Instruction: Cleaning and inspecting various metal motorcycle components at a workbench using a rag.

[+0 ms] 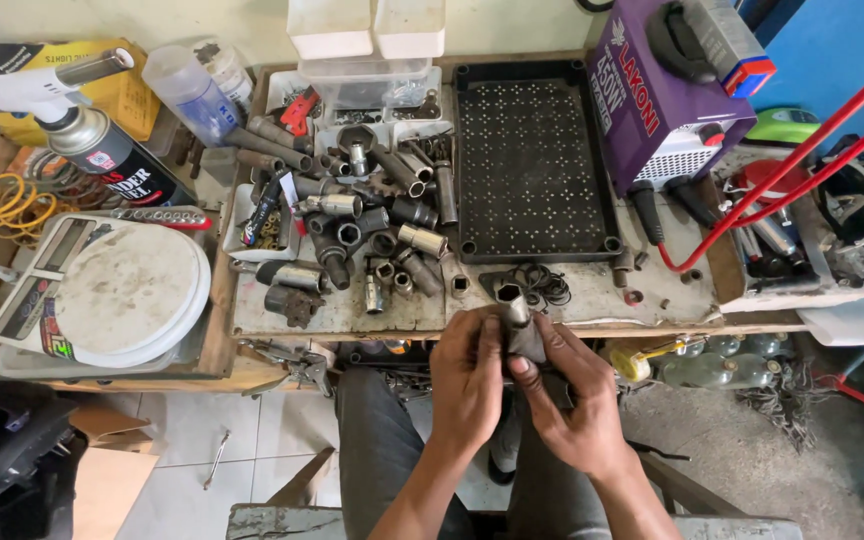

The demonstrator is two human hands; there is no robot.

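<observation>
Both hands together at bench edge, left hand [466,372] & right hand [564,392] clamped on socket [513,305], hex end up, socket pile [372,235] behind, black tray [535,160] beyond

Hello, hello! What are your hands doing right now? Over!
Left hand and right hand both gripping one metal socket, open end up. Held over the bench edge. Pile of sockets behind, apart. Nothing in the way. Over.

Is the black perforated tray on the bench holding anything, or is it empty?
Empty. The black tray shows only its bare perforated floor, while the sockets lie piled on the bench to its left.
</observation>
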